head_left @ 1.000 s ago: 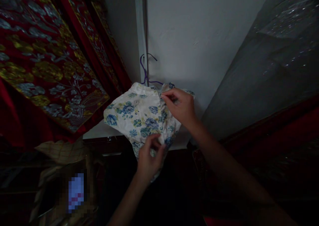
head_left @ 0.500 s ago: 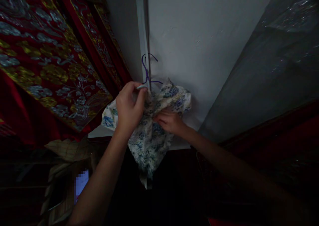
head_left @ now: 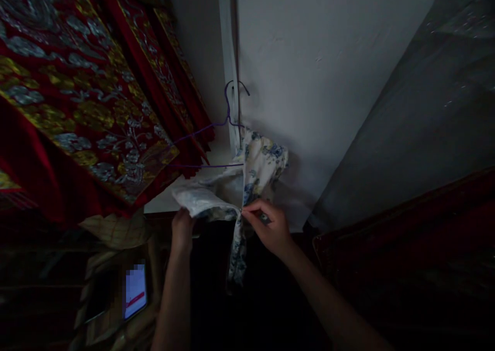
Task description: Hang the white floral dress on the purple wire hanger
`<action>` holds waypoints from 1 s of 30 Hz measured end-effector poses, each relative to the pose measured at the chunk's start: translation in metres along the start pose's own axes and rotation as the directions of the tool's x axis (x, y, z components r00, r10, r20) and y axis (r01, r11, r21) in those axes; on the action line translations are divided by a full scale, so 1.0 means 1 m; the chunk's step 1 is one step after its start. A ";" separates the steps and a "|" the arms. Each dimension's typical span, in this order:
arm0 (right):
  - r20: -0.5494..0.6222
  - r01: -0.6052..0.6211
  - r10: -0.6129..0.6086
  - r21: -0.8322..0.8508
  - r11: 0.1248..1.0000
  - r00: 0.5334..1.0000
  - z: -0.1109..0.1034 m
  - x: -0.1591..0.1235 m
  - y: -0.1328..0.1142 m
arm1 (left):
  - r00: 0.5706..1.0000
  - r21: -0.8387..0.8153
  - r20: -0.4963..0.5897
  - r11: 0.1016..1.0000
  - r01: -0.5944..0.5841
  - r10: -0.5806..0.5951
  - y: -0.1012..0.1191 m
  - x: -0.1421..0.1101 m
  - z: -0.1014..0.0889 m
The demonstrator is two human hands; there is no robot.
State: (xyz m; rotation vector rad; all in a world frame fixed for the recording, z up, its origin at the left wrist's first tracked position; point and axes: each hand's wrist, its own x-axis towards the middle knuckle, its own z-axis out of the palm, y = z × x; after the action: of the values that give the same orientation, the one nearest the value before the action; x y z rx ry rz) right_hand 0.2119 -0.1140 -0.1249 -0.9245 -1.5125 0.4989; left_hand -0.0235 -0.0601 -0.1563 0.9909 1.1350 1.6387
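Note:
A white blouse with a blue floral print hangs by its right half from a purple wire hanger. The left half of the hanger is bare. My right hand pinches the front edge of the blouse near its middle. Low on the left, my left hand is at the other side of the blouse, whose pale inner face shows there. The left fingers are mostly hidden behind the cloth, which they seem to hold. A narrow strip of the blouse dangles below the right fingertips.
Red cloth with gold and silver embroidery hangs at the left. A lit phone rests on a wooden chair or rack at lower left. Behind the hanger is a pale wall; plastic sheeting covers the right side.
The left half of the blouse has come off the hanger, baring its wire. My left hand has moved down and left with that side; my right hand has moved slightly down.

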 end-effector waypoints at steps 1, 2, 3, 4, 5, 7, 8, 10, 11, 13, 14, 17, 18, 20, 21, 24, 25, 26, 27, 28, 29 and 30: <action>-0.010 -0.043 0.043 0.010 0.999 0.999 0.003 -0.010 0.003 | 0.998 0.046 0.044 0.998 0.033 -0.035 -0.010 -0.009 0.001; -0.011 -0.087 0.087 0.016 0.996 0.996 0.004 -0.019 0.006 | 0.994 0.085 0.082 0.995 0.060 -0.067 -0.016 -0.015 0.002; -0.009 -0.136 0.136 0.018 0.991 0.991 0.005 -0.029 0.009 | 0.990 0.111 0.111 0.991 0.077 -0.090 -0.017 -0.019 0.003; 0.000 -0.184 0.185 0.018 0.983 0.983 0.004 -0.037 0.013 | 0.987 0.125 0.128 0.989 0.084 -0.100 -0.015 -0.021 0.004; 0.009 -0.231 0.231 0.019 0.973 0.973 0.003 -0.045 0.016 | 0.986 0.126 0.131 0.988 0.085 -0.101 -0.009 -0.021 0.006; 0.007 -0.307 0.306 0.025 0.952 0.952 0.001 -0.053 0.020 | 0.987 0.079 0.141 0.995 0.065 -0.076 0.012 -0.023 0.013; -0.005 -0.329 0.329 0.033 0.944 0.944 0.000 -0.054 0.021 | 0.984 0.039 0.171 0.998 0.041 -0.047 0.025 -0.026 0.019; 0.002 -0.349 0.350 0.097 0.932 0.937 0.001 -0.050 0.019 | 0.947 -0.019 0.319 0.999 -0.039 0.043 0.051 -0.043 0.038; 0.029 -0.351 0.351 0.155 0.923 0.936 0.002 -0.046 0.017 | 0.897 -0.005 0.432 0.996 -0.093 0.086 0.062 -0.056 0.048; 0.104 -0.356 0.340 0.273 0.894 0.934 0.005 -0.037 0.011 | 0.761 0.119 0.637 0.960 -0.252 0.121 0.079 -0.087 0.069; 0.130 -0.359 0.335 0.316 0.878 0.933 0.005 -0.033 0.006 | 0.700 0.177 0.699 0.914 -0.365 0.144 0.084 -0.101 0.077; 0.148 -0.371 0.340 0.349 0.861 0.929 0.001 -0.021 -0.011 | 0.643 0.252 0.722 0.768 -0.588 0.255 0.093 -0.126 0.084; 0.158 -0.383 0.350 0.347 0.856 0.924 -0.001 -0.016 -0.018 | 0.661 0.253 0.688 0.755 -0.605 0.299 0.095 -0.125 0.082; 0.200 -0.400 0.351 0.336 0.853 0.915 -0.008 -0.006 -0.032 | 0.711 0.230 0.617 0.787 -0.573 0.337 0.097 -0.114 0.074; 0.245 -0.402 0.334 0.330 0.854 0.910 -0.011 0.000 -0.039 | 0.732 0.203 0.599 0.823 -0.531 0.324 0.096 -0.106 0.070; 0.550 -0.448 0.234 0.294 0.844 0.802 -0.021 0.019 -0.058 | 0.726 0.101 0.664 0.940 -0.327 0.182 0.079 -0.089 0.060; 0.676 -0.481 0.198 0.260 0.837 0.710 -0.025 0.026 -0.062 | 0.708 0.087 0.694 0.960 -0.267 0.134 0.068 -0.088 0.057; 0.782 -0.507 0.167 0.211 0.836 0.600 -0.029 0.034 -0.066 | 0.688 0.104 0.719 0.963 -0.248 0.099 0.055 -0.089 0.053; 0.850 -0.510 0.147 0.158 0.846 0.506 -0.035 0.042 -0.068 | 0.670 0.153 0.738 0.949 -0.276 0.076 0.042 -0.090 0.048; 0.875 -0.479 0.137 0.118 0.870 0.464 -0.042 0.051 -0.068 | 0.651 0.240 0.758 0.913 -0.331 0.037 0.030 -0.091 0.041; 0.862 -0.408 0.135 0.089 0.909 0.488 -0.049 0.062 -0.067 | 0.648 0.334 0.761 0.858 -0.389 -0.002 0.021 -0.091 0.034; 0.810 -0.306 0.133 0.060 0.950 0.571 -0.056 0.072 -0.063 | 0.671 0.425 0.741 0.801 -0.421 -0.041 0.016 -0.088 0.025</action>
State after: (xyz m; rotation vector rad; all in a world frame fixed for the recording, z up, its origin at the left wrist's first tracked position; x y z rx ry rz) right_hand 0.2532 -0.1055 -0.0221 -0.7567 -2.1069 1.3786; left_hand 0.0215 -0.1403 -0.1459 2.0115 0.9597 0.8428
